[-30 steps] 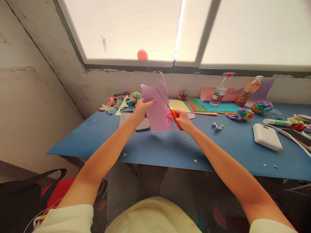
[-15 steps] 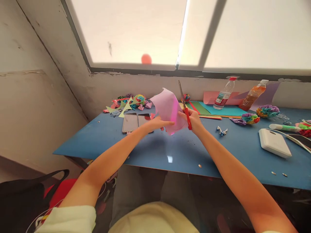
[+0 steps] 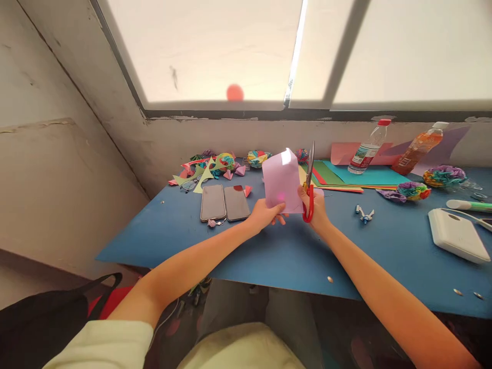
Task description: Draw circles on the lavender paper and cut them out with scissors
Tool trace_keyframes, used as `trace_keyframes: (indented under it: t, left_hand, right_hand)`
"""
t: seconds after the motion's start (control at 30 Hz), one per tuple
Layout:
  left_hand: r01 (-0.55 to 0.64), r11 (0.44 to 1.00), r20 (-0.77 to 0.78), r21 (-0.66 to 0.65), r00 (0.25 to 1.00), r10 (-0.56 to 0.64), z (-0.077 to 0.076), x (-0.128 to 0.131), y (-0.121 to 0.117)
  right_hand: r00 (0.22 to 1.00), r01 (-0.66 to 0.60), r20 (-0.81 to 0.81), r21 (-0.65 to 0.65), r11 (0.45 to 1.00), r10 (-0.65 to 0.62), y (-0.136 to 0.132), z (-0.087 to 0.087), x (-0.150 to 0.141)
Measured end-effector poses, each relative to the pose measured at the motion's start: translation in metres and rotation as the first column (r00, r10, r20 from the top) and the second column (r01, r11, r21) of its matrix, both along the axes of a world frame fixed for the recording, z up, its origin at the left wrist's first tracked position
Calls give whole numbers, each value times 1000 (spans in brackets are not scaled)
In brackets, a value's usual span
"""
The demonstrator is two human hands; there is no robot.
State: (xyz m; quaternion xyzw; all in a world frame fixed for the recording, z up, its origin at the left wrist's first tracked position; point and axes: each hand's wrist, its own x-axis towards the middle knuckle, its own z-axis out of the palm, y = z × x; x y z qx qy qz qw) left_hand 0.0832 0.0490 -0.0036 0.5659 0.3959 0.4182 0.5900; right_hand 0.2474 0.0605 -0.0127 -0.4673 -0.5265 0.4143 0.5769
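Note:
My left hand (image 3: 268, 214) pinches the lower left edge of a sheet of light purple paper (image 3: 282, 179), thumb in front and fingers behind. The sheet is held up above the blue table (image 3: 238, 251), its top curling. In my right hand (image 3: 315, 209) is a pair of scissors (image 3: 308, 202) with red handles, blades pointing up and apparently together. The scissors stand just right of the sheet. A bit of purple paper also shows behind the right hand; whether those fingers hold it I cannot tell.
Two phones (image 3: 237, 203) lie left of my hands, beside paper scraps and paper flowers (image 3: 226, 162). Coloured sheets (image 3: 365, 174) lie at the back. A water bottle (image 3: 369, 148), an orange drink bottle (image 3: 418, 148) and a white power bank (image 3: 457, 234) are on the right.
The purple sheet has turned from tilted and bent to more upright, facing me. The scissors have also swung more upright. The whole view has shifted slightly.

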Motion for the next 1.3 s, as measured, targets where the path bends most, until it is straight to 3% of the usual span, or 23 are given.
trace_keyframes:
  t: [0.1, 0.23, 0.33, 0.47, 0.57, 0.7, 0.8, 0.9, 1.0, 1.07, 1.17, 1.3]
  left_hand:
    - [-174, 983, 63, 59, 983, 170, 9, -5, 6]
    - [-411, 907, 225, 94, 896, 383, 26, -19, 15]
    - [-480, 869, 296, 122, 853, 430, 34, -26, 18]
    - [-431, 878, 275, 210, 888, 370, 39, -27, 10]
    - [-368, 900, 209, 233, 923, 324, 42, -23, 2]
    - [-144, 975, 36, 170, 990, 140, 40, -20, -6]
    - [42, 992, -36, 117, 999, -38, 31, -18, -8]
    - [132, 989, 0, 62, 991, -133, 21, -14, -8]
    - [162, 987, 39, 1, 986, -162, 17, -12, -7]
    - [94, 995, 43, -20, 995, -93, 20, -14, -4]
    - [-120, 993, 68, 3, 991, 119, 31, -22, 1]
    - [-359, 926, 170, 119, 926, 338, 48, -35, 6]
  right_hand:
    - [987, -111, -124, -91, 990, 100, 0, 7, -3]
    - [932, -329, -206, -135, 935, 298, -3, 15, -11]
    - [879, -459, -220, -147, 876, 424, -12, 17, -19]
    - [939, -344, -77, -159, 925, 336, -26, 14, -27]
    - [952, -302, -103, -130, 945, 290, -32, 14, -29]
    - [976, -181, -133, -70, 981, 171, -31, 16, -21]
    - [986, -79, -147, -13, 997, 76, -29, 16, -11]
    - [997, 42, -68, 24, 999, -40, -29, 13, -6]
    - [999, 41, 11, -6, 999, -41, -30, 11, -6]
    - [999, -11, 34, -19, 1000, 12, -30, 10, -8]
    - [980, -196, 25, -49, 979, 198, -28, 8, -10]
    - [888, -457, -8, -136, 879, 461, -28, 0, -11]
